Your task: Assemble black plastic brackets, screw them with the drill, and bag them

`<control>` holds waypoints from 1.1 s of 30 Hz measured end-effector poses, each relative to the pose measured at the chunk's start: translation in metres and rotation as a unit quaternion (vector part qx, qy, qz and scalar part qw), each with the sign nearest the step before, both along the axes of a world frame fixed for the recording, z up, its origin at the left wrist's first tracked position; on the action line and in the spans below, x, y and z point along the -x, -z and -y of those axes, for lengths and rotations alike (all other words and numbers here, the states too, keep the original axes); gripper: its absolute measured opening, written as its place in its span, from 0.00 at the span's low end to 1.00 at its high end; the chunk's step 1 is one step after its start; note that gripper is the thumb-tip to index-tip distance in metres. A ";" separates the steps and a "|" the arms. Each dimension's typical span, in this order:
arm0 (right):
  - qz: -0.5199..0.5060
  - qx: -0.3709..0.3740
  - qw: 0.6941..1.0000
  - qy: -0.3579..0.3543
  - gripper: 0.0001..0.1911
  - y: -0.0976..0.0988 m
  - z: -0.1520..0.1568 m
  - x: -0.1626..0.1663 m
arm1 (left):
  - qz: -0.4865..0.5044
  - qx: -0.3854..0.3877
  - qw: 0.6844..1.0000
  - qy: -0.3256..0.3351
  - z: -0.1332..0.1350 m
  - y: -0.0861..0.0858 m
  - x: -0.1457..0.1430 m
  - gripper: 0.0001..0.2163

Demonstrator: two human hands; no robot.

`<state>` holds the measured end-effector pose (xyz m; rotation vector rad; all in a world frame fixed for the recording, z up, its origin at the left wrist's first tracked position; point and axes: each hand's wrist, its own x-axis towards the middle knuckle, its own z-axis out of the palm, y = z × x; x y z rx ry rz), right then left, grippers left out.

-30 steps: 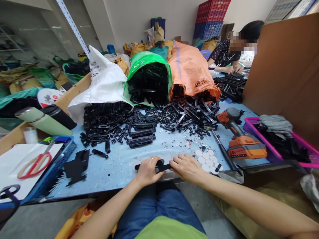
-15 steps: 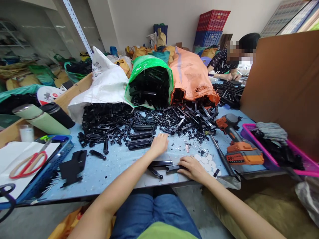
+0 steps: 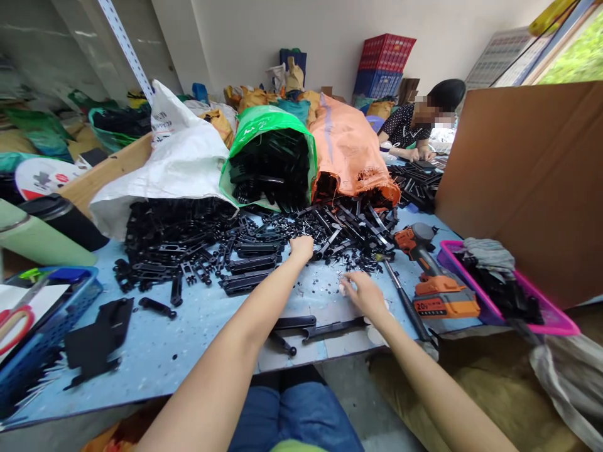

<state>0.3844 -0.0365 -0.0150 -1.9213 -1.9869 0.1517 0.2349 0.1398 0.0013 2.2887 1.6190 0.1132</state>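
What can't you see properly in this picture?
All in the head view:
Left hand: its back hides whatever it may hold.
Right hand: anything at its tips is too small to identify.
Long, narrow black bar: the bare left forearm hides its left end.
Red-handled scissors and pale green cylindrical bottle: cut off by the left edge.
Orange woven sack: its fabric hides most contents.

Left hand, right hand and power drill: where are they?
Left hand [image 3: 302,248], head view: back of the hand.
Right hand [image 3: 367,294], head view: back of the hand.
Power drill [image 3: 437,285], head view: orange base, below the handle.
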 end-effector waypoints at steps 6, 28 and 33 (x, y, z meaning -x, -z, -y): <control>0.023 0.058 0.988 0.141 0.10 -0.005 -0.059 -0.010 | 0.090 -0.095 0.991 0.006 0.051 -0.022 0.056 0.08; -0.240 -0.124 0.946 -0.181 0.06 -0.004 0.047 0.073 | 0.044 -0.110 0.989 0.084 0.202 -0.017 0.194 0.09; -0.149 -0.119 0.956 -0.221 0.09 0.003 0.051 0.077 | -0.032 -0.146 0.980 0.131 0.200 -0.018 0.176 0.11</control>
